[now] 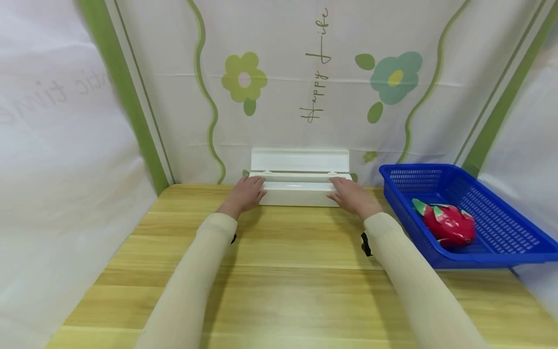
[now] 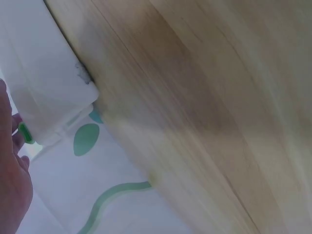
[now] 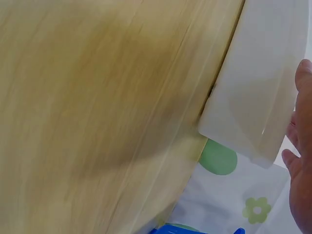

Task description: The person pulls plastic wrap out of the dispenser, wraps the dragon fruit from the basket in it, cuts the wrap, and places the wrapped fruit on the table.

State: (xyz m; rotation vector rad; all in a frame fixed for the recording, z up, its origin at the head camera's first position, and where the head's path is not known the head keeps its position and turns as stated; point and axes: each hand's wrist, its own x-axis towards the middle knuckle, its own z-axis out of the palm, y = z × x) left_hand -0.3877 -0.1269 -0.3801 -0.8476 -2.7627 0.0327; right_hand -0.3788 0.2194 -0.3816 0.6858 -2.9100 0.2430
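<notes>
A long white lidded box (image 1: 301, 198), which looks like a cling film dispenser, sits at the table's far edge. Its hinged lid (image 1: 301, 160) stands raised against the cloth behind, and a pale strip shows inside. My left hand (image 1: 243, 195) holds the box's left end, fingers over the top and thumb near the front. At the right end my right hand (image 1: 352, 196) holds it the same way. The left wrist view shows a small bright green piece (image 2: 25, 132) beside my fingers. Part of my right hand (image 3: 302, 151) is cut off in the right wrist view.
On the right stands a blue plastic basket (image 1: 505, 259) with a red dragon fruit (image 1: 451, 225) in it. White cloth (image 1: 287, 97) with printed flowers hangs behind the wooden table (image 1: 283, 291) and along its sides.
</notes>
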